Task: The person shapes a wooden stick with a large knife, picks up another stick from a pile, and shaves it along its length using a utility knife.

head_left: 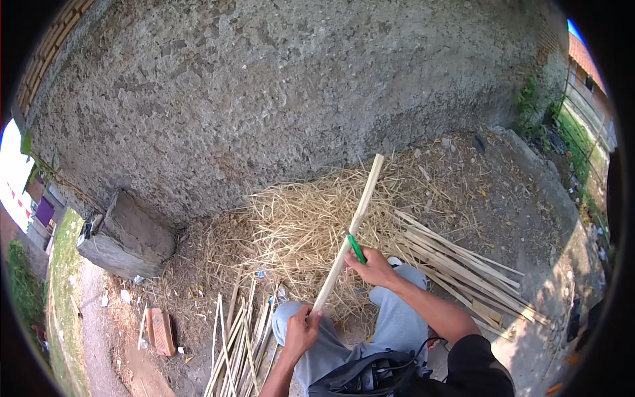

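Observation:
My left hand (301, 331) is closed round the lower end of a long, pale bamboo strip (366, 196), which slants up and to the right in front of my knees. Higher up, my right hand (372, 268) grips a green utility knife (356, 249). The knife's tip meets the strip near its middle. Below the strip's far half lies a heap of thin bamboo shavings (297, 221). My fingers partly cover the knife handle.
Long bamboo strips (456, 264) lie in a pile to the right, and more strips (237, 344) lie at lower left. A brick (161, 331) and a concrete block (135, 235) sit on the left. A rough wall (297, 92) rises behind the shavings.

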Demonstrator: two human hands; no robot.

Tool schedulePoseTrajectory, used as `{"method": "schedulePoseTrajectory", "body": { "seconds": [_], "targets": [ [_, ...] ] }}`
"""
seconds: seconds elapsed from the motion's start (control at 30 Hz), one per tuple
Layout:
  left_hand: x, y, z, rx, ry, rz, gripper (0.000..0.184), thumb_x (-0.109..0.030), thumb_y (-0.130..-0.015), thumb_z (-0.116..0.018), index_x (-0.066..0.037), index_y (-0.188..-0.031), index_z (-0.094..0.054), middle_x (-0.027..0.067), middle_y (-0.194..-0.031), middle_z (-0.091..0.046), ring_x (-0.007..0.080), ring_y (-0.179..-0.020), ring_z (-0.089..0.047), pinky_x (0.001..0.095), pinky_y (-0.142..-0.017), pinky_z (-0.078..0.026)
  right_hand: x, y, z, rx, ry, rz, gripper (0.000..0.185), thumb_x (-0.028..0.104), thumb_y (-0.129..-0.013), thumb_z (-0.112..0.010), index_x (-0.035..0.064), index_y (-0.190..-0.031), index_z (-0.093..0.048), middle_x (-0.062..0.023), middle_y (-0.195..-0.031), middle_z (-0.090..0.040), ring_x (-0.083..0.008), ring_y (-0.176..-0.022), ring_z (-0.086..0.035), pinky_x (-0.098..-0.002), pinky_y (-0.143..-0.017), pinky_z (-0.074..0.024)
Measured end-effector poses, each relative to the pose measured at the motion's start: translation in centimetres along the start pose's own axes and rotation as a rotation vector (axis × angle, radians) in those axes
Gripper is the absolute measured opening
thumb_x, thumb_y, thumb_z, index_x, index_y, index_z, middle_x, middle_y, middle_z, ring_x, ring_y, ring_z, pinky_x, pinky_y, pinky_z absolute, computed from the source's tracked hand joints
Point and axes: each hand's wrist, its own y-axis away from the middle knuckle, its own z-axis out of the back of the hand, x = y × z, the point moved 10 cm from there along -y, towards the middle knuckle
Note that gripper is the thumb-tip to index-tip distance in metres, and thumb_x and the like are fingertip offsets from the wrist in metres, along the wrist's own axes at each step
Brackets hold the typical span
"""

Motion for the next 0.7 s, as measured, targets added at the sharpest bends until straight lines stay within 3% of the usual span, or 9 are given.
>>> {"method": "schedulePoseTrajectory", "body": {
  "seconds": [0.07,0.2,0.3,0.53,0.6,0.63,0.7],
  "targets": [
    [1.6,0.9,-0.4,0.049,0.061,0.032,0.020,-0.019,-0.095,-0.061,0.001,-0.096,-0.061,0.0079,-0.067,-0.063,0.0133,-0.057,-0.058,0.0295,-0.052,-0.044,-0.3,-0.2,2.4,-0.153,0.081,0.097,0.035,0.035,-0.099,-0.053,0.0006,-0.095,-0.060,-0.0076,-0.072,-0.057,-0.0180,-0.063,-0.054,-0.0373,-0.062,-0.0436],
    [3.6,2.6,-1.3,0.220,0.229,0.186,0.017,-0.017,-0.098,-0.056,0.000,-0.098,-0.056,0.0031,-0.073,-0.060,0.0060,-0.058,-0.053,0.0234,-0.052,-0.040,0.4,-0.5,5.5,-0.302,0.176,0.153,0.025,0.024,-0.100,-0.050,0.0004,-0.095,-0.055,-0.0136,-0.073,-0.057,-0.0283,-0.064,-0.055,-0.0417,-0.062,-0.0419],
    [4.2,3.1,-1.2,0.221,0.409,0.162,0.019,-0.017,-0.100,-0.053,0.001,-0.107,-0.055,0.0034,-0.077,-0.060,0.0056,-0.060,-0.051,0.0223,-0.055,-0.041,1.9,-0.9,6.7,-0.325,0.317,0.249,0.021,0.021,-0.098,-0.054,0.0007,-0.096,-0.053,-0.0161,-0.074,-0.056,-0.0312,-0.065,-0.055,-0.0434,-0.062,-0.0415],
    [4.0,4.4,-1.0,0.262,0.311,0.147,0.025,-0.018,-0.101,-0.050,0.001,-0.117,-0.056,0.0021,-0.073,-0.060,0.0066,-0.062,-0.053,0.0238,-0.055,-0.043,5.2,-0.2,5.6,-0.373,0.548,0.301,0.015,0.018,-0.092,-0.060,0.0032,-0.093,-0.057,-0.0167,-0.073,-0.062,-0.0359,-0.059,-0.061,-0.0458,-0.055,-0.0468],
    [3.1,5.0,-0.5,0.265,0.221,0.159,0.024,-0.016,-0.099,-0.053,0.001,-0.115,-0.056,0.0091,-0.071,-0.062,0.0166,-0.059,-0.061,0.0310,-0.053,-0.045,5.3,0.0,5.0,-0.401,0.562,0.371,0.014,0.017,-0.092,-0.059,0.0028,-0.092,-0.058,-0.0165,-0.072,-0.062,-0.0360,-0.060,-0.061,-0.0456,-0.055,-0.0475],
    [3.3,5.3,-0.6,0.265,0.223,0.160,0.024,-0.016,-0.099,-0.053,0.001,-0.115,-0.056,0.0091,-0.071,-0.062,0.0166,-0.059,-0.061,0.0310,-0.053,-0.045,5.7,0.3,4.8,-0.433,0.573,0.440,0.013,0.016,-0.091,-0.059,0.0024,-0.091,-0.058,-0.0164,-0.072,-0.063,-0.0360,-0.061,-0.061,-0.0453,-0.056,-0.0481],
    [1.4,5.8,0.9,0.105,-0.081,-0.129,0.025,-0.014,-0.096,-0.055,0.000,-0.117,-0.053,0.0177,-0.073,-0.064,0.0313,-0.059,-0.065,0.0395,-0.053,-0.048,6.2,0.7,4.3,-0.465,0.613,0.513,0.015,0.017,-0.091,-0.060,0.0021,-0.090,-0.060,-0.0146,-0.067,-0.061,-0.0325,-0.058,-0.061,-0.0438,-0.054,-0.0468]
  ]
}}
